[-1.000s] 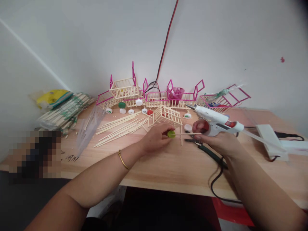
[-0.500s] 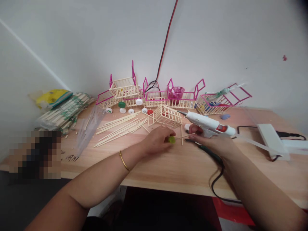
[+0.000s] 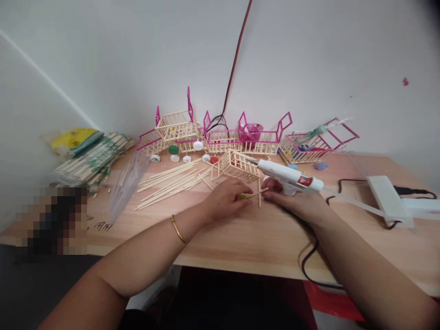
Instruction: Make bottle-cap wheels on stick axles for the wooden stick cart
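Observation:
My left hand (image 3: 228, 199), a gold bangle at its wrist, is closed on a yellow-green bottle cap (image 3: 242, 197), mostly covered by the fingers. A thin wooden stick (image 3: 257, 193) runs from the cap toward my other hand. My right hand (image 3: 295, 201) grips a white glue gun (image 3: 282, 172), its nozzle pointing left and a clear glue stick trailing from the back. The stick's free end lies at my right fingertips; whether they touch it I cannot tell. Just beyond the hands stands a small slatted stick frame (image 3: 240, 166), tilted on the table.
Loose wooden sticks (image 3: 172, 183) lie left of my hands. Behind are pink-edged stick carts (image 3: 223, 141), some with bottle-cap wheels, and a pink-stained cup (image 3: 252, 132). Bagged sticks (image 3: 92, 156) are at the left. A white power strip (image 3: 390, 201) and a black cable (image 3: 311, 252) occupy the right.
My right hand has shifted left with the glue gun, closer to my left hand. The cap has turned, showing less of its face, and the stick's free end now shows before my right fingertips.

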`<state>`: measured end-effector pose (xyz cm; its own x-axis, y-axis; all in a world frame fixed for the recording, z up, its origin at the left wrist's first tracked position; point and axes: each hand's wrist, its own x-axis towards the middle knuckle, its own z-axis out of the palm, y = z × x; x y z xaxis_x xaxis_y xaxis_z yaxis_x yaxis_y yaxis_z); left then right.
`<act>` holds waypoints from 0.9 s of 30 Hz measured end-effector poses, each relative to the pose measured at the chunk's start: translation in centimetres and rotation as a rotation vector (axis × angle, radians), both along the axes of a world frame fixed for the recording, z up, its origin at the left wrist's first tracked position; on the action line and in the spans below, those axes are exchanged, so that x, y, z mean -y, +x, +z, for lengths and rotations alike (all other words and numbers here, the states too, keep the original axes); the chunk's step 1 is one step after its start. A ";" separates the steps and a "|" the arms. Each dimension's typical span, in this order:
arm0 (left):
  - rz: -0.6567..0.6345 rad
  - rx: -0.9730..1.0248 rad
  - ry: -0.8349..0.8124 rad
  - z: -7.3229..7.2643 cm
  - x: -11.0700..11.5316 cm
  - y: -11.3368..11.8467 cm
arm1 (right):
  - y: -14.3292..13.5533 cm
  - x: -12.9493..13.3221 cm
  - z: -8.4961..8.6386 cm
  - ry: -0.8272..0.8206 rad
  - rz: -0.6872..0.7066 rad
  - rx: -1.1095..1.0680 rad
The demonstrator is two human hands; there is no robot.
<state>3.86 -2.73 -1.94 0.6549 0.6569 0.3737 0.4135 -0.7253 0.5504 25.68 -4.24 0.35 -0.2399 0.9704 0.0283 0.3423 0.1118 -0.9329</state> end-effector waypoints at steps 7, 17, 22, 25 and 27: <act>0.024 0.054 -0.045 0.3 0.3 0.4 | 0.0 -0.1 -0.4 -0.025 0.044 -0.023; 0.036 0.058 -0.122 0.6 0.0 -0.1 | 0.0 0.0 0.0 0.008 -0.017 -0.043; 0.045 0.050 -0.141 0.7 0.0 -0.3 | 0.0 0.2 0.6 -0.013 -0.042 -0.054; 0.042 0.016 -0.110 0.8 0.0 -0.4 | 0.2 0.1 0.7 -0.004 -0.045 -0.047; 0.039 -0.011 -0.077 0.9 -0.1 -0.4 | 0.3 0.0 0.6 0.006 -0.052 -0.041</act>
